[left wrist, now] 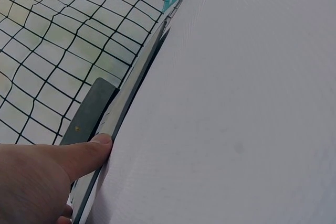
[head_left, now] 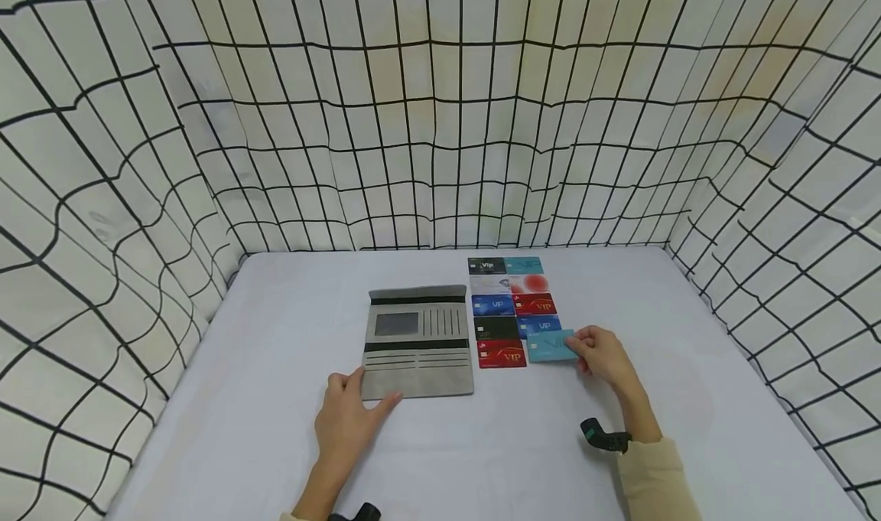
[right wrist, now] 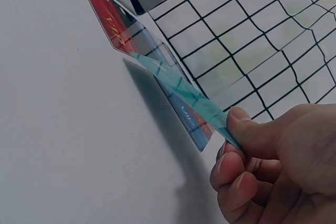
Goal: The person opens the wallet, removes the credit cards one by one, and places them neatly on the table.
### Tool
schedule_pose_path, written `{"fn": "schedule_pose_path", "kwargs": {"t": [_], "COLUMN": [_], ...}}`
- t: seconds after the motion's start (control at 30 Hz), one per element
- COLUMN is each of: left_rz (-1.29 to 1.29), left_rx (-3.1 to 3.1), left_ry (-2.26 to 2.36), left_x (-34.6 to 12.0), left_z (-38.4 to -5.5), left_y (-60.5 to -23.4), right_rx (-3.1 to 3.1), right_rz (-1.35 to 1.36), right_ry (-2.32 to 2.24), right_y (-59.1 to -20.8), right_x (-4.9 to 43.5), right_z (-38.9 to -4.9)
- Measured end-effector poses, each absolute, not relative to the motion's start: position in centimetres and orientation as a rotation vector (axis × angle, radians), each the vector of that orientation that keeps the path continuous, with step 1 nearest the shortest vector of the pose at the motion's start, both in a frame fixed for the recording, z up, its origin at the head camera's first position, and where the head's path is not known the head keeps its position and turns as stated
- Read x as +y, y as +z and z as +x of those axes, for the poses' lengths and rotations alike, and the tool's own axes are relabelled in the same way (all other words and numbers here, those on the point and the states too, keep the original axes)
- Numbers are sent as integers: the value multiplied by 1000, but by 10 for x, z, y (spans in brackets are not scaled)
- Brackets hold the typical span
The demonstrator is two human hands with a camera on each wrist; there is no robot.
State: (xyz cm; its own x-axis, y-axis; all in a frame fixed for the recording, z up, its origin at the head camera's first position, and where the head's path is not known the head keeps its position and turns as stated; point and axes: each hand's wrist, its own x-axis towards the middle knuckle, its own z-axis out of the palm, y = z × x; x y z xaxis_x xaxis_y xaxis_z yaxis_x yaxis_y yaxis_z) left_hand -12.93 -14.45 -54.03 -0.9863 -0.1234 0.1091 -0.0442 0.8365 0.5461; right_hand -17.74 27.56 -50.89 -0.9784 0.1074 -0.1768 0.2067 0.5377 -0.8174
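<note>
The right hand [head_left: 602, 356] pinches a light-blue card [head_left: 547, 345] by its right end between thumb and fingers. In the right wrist view this card [right wrist: 181, 90] is tilted above the white surface, its shadow beneath. Directly behind it lies a blue VIP card [head_left: 539, 324], partly covered in the head view. The left hand [head_left: 347, 418] rests at the near left corner of an opened grey card wallet [head_left: 416, 381], thumb along the near edge and index finger at the left side. Dark bands, slots and a window panel mark the wallet's inside.
Right of the wallet, several cards lie in two columns, with a red VIP card [head_left: 501, 354] nearest on the left. A white cloth covers the table [head_left: 275, 314]. Black netting [head_left: 433, 146] over pale walls stands behind and at both sides.
</note>
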Motion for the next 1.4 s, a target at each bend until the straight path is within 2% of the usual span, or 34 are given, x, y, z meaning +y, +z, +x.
{"fn": "schedule_pose_path", "kwargs": {"t": [0.6,1.4], "left_rz": [149,144], "left_rx": [-2883,-2875], "left_ry": [-847,-857], "left_x": [-144,-145], "left_z": [-132,-130], "left_y": [-544,-540], "right_rx": [2727,2929], "right_rz": [325,358], "right_ry": [-1243,-901], "right_y": [-520,-515], "right_x": [273,258], "right_z": [-178,-173]}}
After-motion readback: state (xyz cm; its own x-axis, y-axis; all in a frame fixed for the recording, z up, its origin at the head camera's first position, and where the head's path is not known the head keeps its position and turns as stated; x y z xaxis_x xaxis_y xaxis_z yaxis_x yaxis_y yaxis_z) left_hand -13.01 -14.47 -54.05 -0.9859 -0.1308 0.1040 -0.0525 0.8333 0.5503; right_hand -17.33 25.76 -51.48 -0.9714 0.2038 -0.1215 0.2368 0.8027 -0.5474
